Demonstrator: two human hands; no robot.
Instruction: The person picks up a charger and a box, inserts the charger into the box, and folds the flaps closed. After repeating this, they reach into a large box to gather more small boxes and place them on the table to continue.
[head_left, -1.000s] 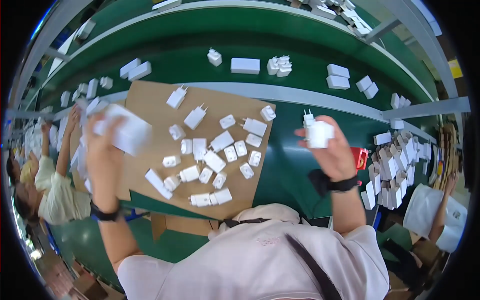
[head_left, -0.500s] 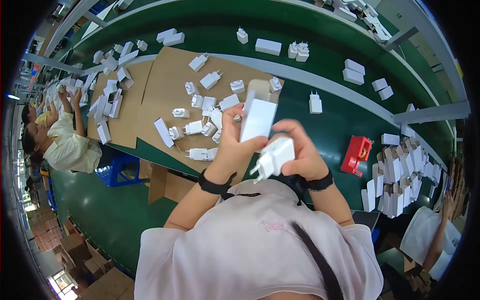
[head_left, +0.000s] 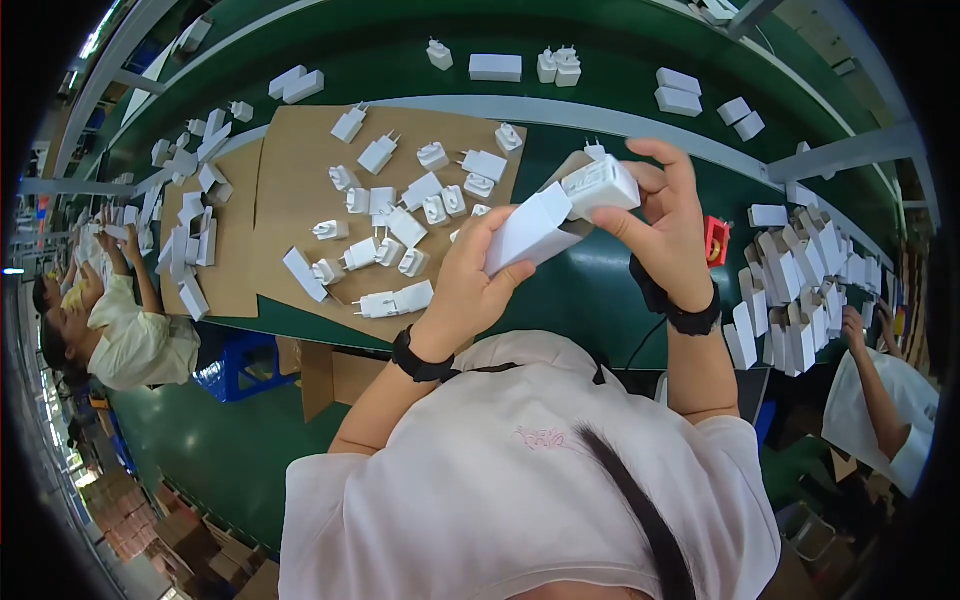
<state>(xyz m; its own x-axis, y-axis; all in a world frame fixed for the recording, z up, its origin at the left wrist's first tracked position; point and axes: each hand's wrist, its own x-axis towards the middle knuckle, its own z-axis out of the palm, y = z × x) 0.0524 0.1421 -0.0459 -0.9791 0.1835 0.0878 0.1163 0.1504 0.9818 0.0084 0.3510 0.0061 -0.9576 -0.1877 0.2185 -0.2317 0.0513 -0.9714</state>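
Observation:
My left hand (head_left: 468,290) is closed around a slim white carton (head_left: 538,228), its open end tilted up toward the right. Between the thumb and fingers of my right hand (head_left: 668,212) is a white plug charger (head_left: 602,187), right at the carton's open mouth. I cannot tell whether its end is inside. Left of my hands, several loose white chargers (head_left: 379,153) lie on a brown cardboard sheet (head_left: 290,215). A closed-looking white carton (head_left: 304,274) lies among them.
A red tape dispenser (head_left: 717,241) stands on the green table beyond my right wrist. Open white cartons (head_left: 780,285) are grouped at the right. More cartons (head_left: 495,67) and chargers sit on the far green strip. Co-workers (head_left: 140,330) work at left and right.
My right hand has risen, turning the charger and bringing it to the carton's mouth. My left hand has tipped the carton to the right. The view has shifted slightly.

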